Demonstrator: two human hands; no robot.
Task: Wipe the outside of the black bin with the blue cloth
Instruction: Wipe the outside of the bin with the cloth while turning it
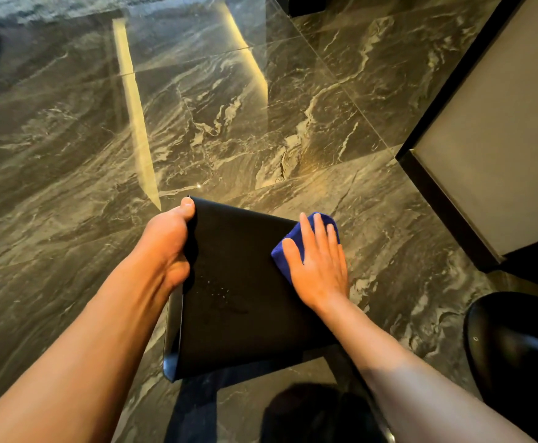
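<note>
The black bin (235, 282) lies tipped on its side in front of me, one flat matte side facing up with a few small droplets on it. My left hand (168, 241) grips the bin's far left edge, thumb over the corner. My right hand (317, 260) lies flat with fingers spread on the folded blue cloth (288, 247), pressing it against the bin's upper right part. Most of the cloth is hidden under the palm. The bin's open rim shows at the lower left.
Glossy dark marble floor (229, 123) spreads all around. A grey panel with a black frame (485, 139) stands at the right. A round black object (517, 346) sits at the lower right, and a dark shape (309, 414) lies below the bin.
</note>
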